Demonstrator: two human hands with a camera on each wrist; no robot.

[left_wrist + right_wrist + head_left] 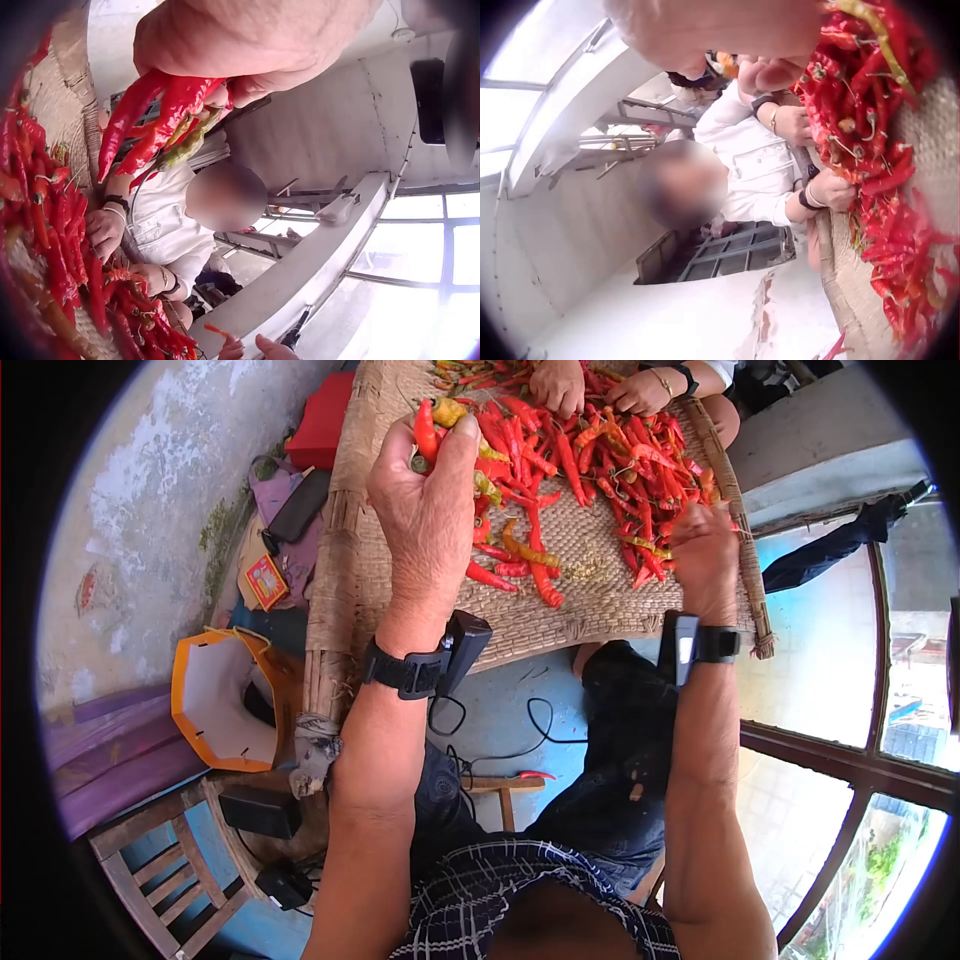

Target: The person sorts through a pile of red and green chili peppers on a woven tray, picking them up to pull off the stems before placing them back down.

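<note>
A wide woven tray (590, 615) lies in front of me with a heap of red chilies (600, 450) across its far half. My left hand (430, 500) is raised over the tray's left side and grips a bunch of red and yellow-green chilies (440, 420). From the left wrist view the bunch (161, 112) hangs out of the left hand (247, 37). My right hand (705, 545) rests on the right edge of the heap with its fingers curled down among the chilies (870, 150). Whether the right hand (712, 30) pinches one is hidden.
Another person in a white shirt (750, 165) sits across the tray, both hands (560, 385) (640, 392) in the chilies. An orange-rimmed bag (220, 700) and a wooden stool (170, 870) stand at my left. One chili (535, 774) lies on the blue floor. A window frame (850, 760) runs on the right.
</note>
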